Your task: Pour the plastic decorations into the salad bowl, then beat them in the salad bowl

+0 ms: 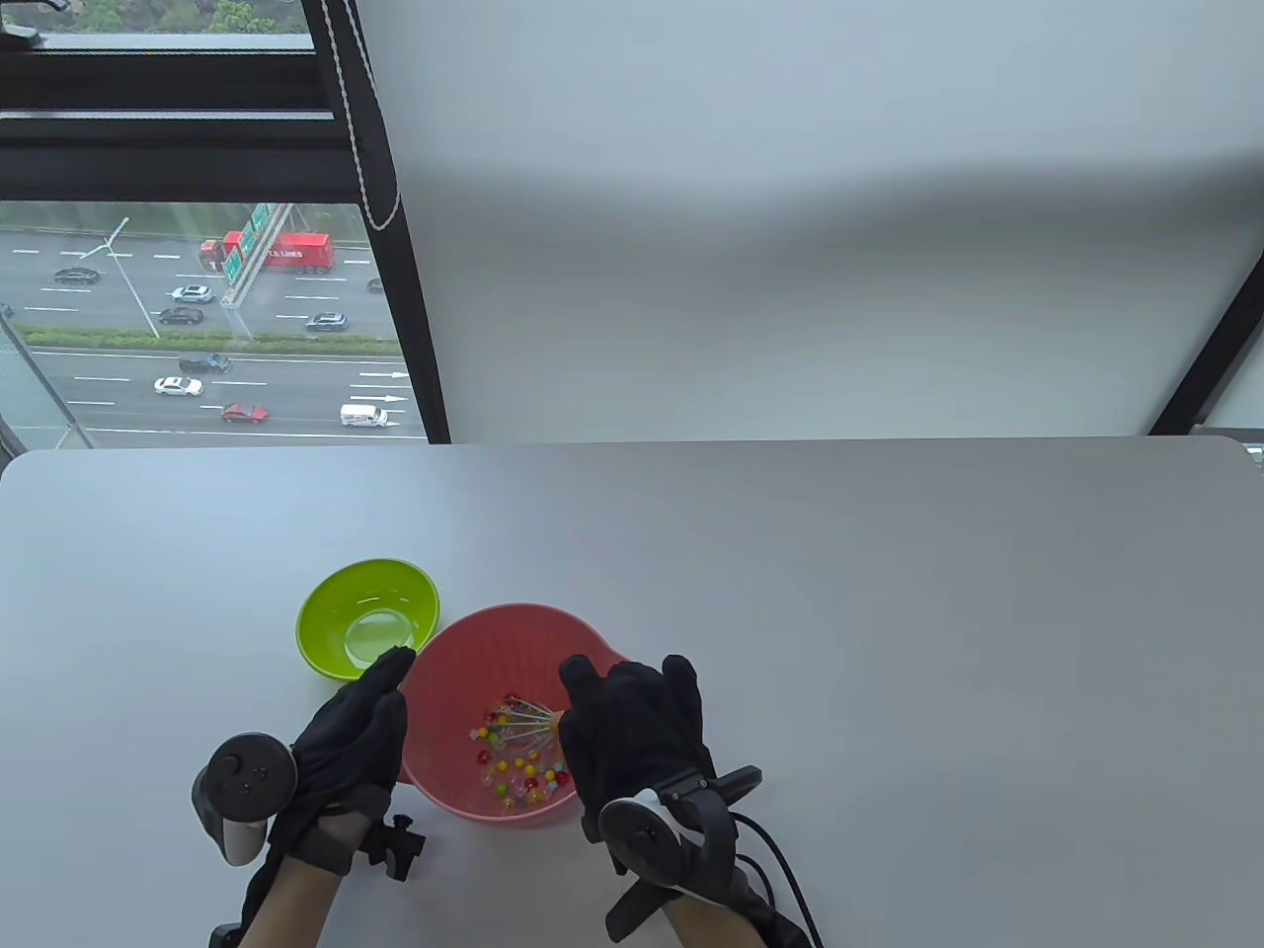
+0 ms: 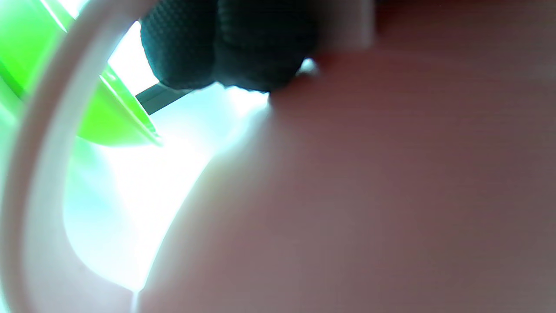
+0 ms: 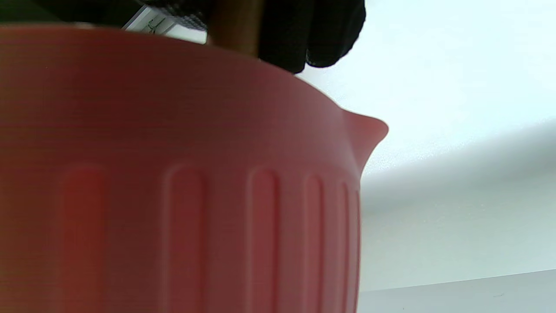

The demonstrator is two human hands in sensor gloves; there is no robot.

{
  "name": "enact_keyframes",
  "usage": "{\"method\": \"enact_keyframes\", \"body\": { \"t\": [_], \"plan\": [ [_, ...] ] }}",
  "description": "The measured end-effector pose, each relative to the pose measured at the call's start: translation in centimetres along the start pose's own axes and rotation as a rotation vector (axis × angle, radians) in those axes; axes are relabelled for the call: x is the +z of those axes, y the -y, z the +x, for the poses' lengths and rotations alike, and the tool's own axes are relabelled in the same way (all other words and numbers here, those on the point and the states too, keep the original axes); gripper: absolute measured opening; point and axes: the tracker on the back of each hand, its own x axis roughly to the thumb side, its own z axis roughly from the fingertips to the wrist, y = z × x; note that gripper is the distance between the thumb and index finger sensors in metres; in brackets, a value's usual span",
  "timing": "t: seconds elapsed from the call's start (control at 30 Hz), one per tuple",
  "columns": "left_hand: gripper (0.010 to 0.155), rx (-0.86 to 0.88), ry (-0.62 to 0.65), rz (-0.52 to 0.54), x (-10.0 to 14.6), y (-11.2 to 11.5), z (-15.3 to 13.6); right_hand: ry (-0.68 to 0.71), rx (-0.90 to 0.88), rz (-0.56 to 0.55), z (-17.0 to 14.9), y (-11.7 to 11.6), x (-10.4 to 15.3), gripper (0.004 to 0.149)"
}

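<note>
Pink ribbed salad bowl point(image 1: 464, 681), green bowl point(image 1: 367, 617)

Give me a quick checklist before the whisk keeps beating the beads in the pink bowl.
1. Beads in the pink salad bowl: ok.
2. Green bowl emptied: ok.
3. Left hand steadying the pink bowl's side: ok.
4. Right hand gripping the whisk handle: ok, wooden handle shows in the right wrist view.
5. Whisk wires among the beads: ok.
6. Beads spilled on the table: none visible, ok.
</note>
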Motion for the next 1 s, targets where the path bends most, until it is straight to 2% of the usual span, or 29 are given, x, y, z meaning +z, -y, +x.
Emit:
{"method": "enact_keyframes", "body": {
  "t": [0.27, 0.67, 1.0],
  "plan": [
    [0.058, 0.0, 0.0, 0.0, 0.0, 0.0, 0.0, -0.012, 0.019, -0.037, -0.8, 0.7, -0.1, 0.058],
    [0.058, -0.001, 0.001, 0.0, 0.0, 0.0, 0.0, -0.06, -0.049, -0.077, -1.7, 2.1, -0.4, 0.055],
    [0.058, -0.002, 0.001, 0.0, 0.1, 0.0, 0.0, -0.066, -0.129, -0.042, -1.4, 1.8, -0.3, 0.055]
  ]
}}
